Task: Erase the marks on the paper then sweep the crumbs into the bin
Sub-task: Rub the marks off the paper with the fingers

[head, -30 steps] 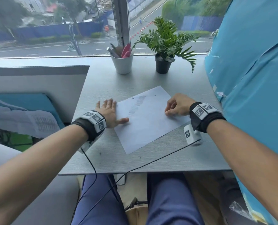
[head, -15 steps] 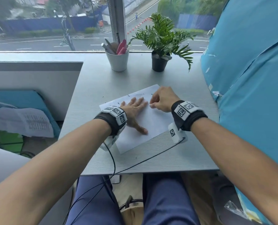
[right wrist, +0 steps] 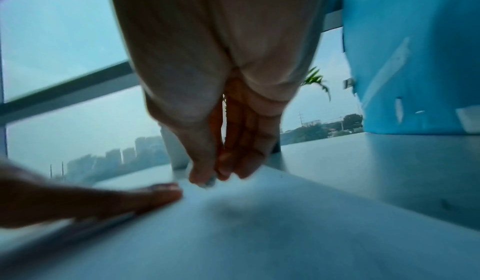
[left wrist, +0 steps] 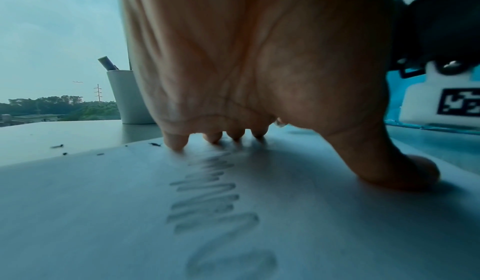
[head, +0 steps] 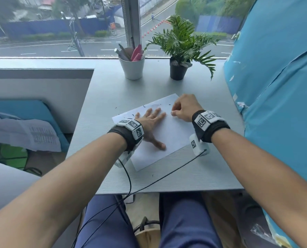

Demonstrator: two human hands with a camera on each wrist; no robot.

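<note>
A white paper lies slanted on the grey table. My left hand presses flat on it with straight, spread fingers. In the left wrist view grey pencil scribbles run under that palm. My right hand is curled at the sheet's far right part and pinches a small pale eraser against the paper, just right of the left fingertips. Dark crumbs lie scattered along the sheet's far edge, and several crumbs sit on the table beyond it.
A white cup of pens and a potted plant stand at the back by the window. A blue covered bulk borders the table's right side. A black cable crosses the near edge. A grey partition flanks the left.
My left hand has moved from the table beside the sheet onto the paper and lies flat there. The right hand has moved from the right edge toward the far middle.
</note>
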